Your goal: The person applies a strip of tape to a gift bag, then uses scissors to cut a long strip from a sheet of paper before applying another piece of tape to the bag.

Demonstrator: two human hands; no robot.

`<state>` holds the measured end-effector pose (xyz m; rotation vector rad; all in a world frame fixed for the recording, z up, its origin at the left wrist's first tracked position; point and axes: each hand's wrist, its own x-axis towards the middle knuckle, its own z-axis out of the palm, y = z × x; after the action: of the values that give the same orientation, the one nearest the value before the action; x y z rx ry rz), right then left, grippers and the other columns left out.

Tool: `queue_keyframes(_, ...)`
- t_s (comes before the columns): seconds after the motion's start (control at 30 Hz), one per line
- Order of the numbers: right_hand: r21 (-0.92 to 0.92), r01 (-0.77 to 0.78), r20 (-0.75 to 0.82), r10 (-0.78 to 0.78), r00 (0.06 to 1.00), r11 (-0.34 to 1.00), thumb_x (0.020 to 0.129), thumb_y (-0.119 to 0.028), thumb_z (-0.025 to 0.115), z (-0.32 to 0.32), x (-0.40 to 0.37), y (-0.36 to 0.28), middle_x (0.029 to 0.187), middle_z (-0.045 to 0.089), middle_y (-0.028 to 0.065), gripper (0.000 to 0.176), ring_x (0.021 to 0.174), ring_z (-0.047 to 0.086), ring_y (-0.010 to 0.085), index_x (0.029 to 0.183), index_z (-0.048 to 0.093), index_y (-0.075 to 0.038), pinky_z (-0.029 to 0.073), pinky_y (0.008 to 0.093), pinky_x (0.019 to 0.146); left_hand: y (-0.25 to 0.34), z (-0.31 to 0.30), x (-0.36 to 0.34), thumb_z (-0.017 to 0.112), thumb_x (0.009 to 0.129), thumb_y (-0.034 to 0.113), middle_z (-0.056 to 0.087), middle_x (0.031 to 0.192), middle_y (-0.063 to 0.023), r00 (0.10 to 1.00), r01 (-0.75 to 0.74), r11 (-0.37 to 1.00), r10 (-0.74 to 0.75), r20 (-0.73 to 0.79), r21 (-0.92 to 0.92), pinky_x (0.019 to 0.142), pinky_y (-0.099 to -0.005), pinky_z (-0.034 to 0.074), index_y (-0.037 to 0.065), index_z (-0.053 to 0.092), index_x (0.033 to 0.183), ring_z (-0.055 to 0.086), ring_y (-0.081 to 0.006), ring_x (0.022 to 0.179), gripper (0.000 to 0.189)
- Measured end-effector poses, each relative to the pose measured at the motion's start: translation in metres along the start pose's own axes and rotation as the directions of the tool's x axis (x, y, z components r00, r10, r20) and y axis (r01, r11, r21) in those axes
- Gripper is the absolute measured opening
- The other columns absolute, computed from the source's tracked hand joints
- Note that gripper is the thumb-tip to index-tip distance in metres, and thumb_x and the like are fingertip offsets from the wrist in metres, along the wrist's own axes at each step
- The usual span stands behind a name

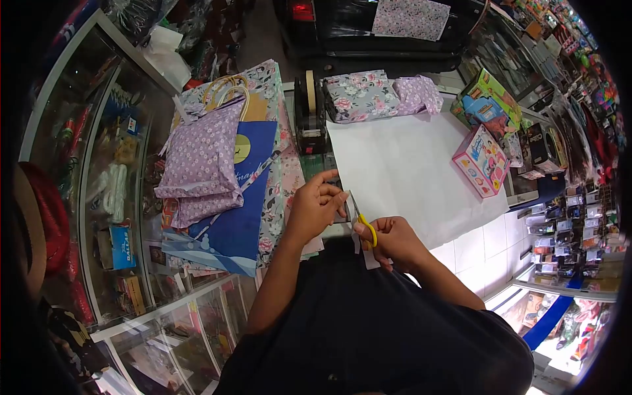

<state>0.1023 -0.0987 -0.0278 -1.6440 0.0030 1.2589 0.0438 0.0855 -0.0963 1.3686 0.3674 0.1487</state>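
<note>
Yellow-handled scissors [367, 230] are in my right hand [390, 242], its fingers closed round the handles, with the blades pointing up and left. A narrow white strip of paper [370, 259] hangs below that hand. My left hand [318, 205] is beside the blade tips, thumb and fingers bent toward each other; whatever they pinch is too small to name. Both hands are at the near left edge of a large white paper sheet [408, 171].
Left lie a purple floral package [204, 158], a blue bag [245, 224] and floral paper sheets [289, 178]. A floral-wrapped parcel [362, 97] is behind the white sheet. A pink box [480, 161] and green box [486, 105] stand right. A tape dispenser [311, 125] is behind my left hand.
</note>
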Motion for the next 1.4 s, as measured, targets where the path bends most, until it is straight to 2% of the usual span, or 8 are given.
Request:
queue_keyframes(0.37,-0.059,0.071,0.016,-0.070,0.997,0.996,0.088,-0.038,0.075,0.000,-0.001,-0.012,0.045,0.047,0.0007,0.048,0.028,0.040,0.0087,0.062,0.056,-0.002,0.031,0.0248,0.030,0.003,0.000,0.000,0.067,0.092,0.007,0.066,0.086,-0.0086,1.000,-0.002,1.000,0.002,0.013,-0.001,0.048,-0.0202,0.043,-0.005,0.044,0.134,0.063,-0.0095,0.065,0.049)
queue_keyframes(0.5,-0.076,0.077,0.001,-0.077,0.997,0.994,0.087,-0.037,0.075,-0.004,0.003,-0.009,0.045,0.048,0.0011,0.047,0.028,0.040,0.0089,0.062,0.058,-0.002,0.031,0.0248,0.030,0.005,0.003,-0.001,0.068,0.091,0.006,0.064,0.086,-0.0073,1.000,0.008,1.000,-0.008,0.005,-0.025,0.046,-0.0172,0.041,-0.006,0.044,0.134,0.061,-0.0068,0.064,0.051)
queue_keyframes(0.67,-0.039,0.084,0.024,-0.083,0.996,0.996,0.085,-0.037,0.077,-0.007,0.006,-0.002,0.048,0.053,0.0019,0.044,0.029,0.042,0.0090,0.066,0.063,0.000,0.032,0.0250,0.030,0.003,0.001,0.001,0.068,0.091,0.006,0.064,0.086,-0.0071,1.000,-0.007,0.999,0.008,0.017,-0.031,0.046,-0.0173,0.041,-0.006,0.044,0.134,0.060,-0.0066,0.064,0.050)
queue_keyframes(0.7,-0.037,0.068,0.014,-0.067,0.998,0.997,0.085,-0.035,0.078,-0.007,0.003,-0.004,0.056,0.061,0.0054,0.044,0.031,0.042,0.0078,0.063,0.062,-0.001,0.030,0.0236,0.032,0.004,0.002,0.000,0.068,0.091,0.006,0.065,0.087,-0.0071,1.000,0.004,1.000,-0.004,0.009,-0.022,0.046,-0.0174,0.041,-0.006,0.044,0.134,0.060,-0.0066,0.064,0.050)
queue_keyframes(0.73,-0.034,0.068,0.013,-0.068,0.998,0.997,0.085,-0.035,0.078,-0.008,0.002,-0.005,0.056,0.061,0.0054,0.044,0.031,0.042,0.0078,0.063,0.062,-0.001,0.030,0.0236,0.032,0.004,0.002,-0.001,0.068,0.091,0.006,0.065,0.087,-0.0071,1.000,0.016,1.000,-0.016,0.001,-0.014,0.046,-0.0174,0.041,-0.005,0.044,0.134,0.060,-0.0066,0.064,0.050)
queue_keyframes(1.0,-0.026,0.066,-0.002,-0.066,0.998,0.997,0.085,-0.036,0.078,-0.006,0.000,-0.007,0.050,0.055,0.0022,0.044,0.031,0.037,0.0066,0.061,0.061,-0.003,0.026,0.0241,0.032,0.003,0.002,0.000,0.067,0.092,0.007,0.065,0.087,-0.0080,1.000,0.005,1.000,-0.005,0.001,-0.013,0.047,-0.0190,0.042,-0.006,0.044,0.134,0.061,-0.0081,0.065,0.050)
queue_keyframes(1.03,-0.037,0.070,-0.012,-0.070,0.997,0.997,0.085,-0.037,0.078,-0.007,0.004,-0.002,0.043,0.045,-0.0021,0.043,0.029,0.033,0.0062,0.064,0.063,-0.003,0.021,0.0242,0.032,0.002,0.002,-0.001,0.067,0.093,0.008,0.065,0.087,-0.0082,1.000,0.010,1.000,-0.010,-0.002,-0.009,0.049,-0.0203,0.043,-0.006,0.043,0.133,0.062,-0.0091,0.065,0.049)
queue_keyframes(1.4,0.003,0.071,-0.048,-0.071,0.996,0.997,0.085,-0.034,0.078,-0.004,0.008,0.009,0.044,0.045,-0.0042,0.039,0.030,0.031,0.0048,0.065,0.063,-0.004,0.018,0.0230,0.032,0.005,0.003,-0.001,0.066,0.093,0.007,0.065,0.087,-0.0091,1.000,-0.001,1.000,0.001,0.001,-0.017,0.048,-0.0197,0.044,-0.006,0.044,0.133,0.062,-0.0089,0.064,0.048)
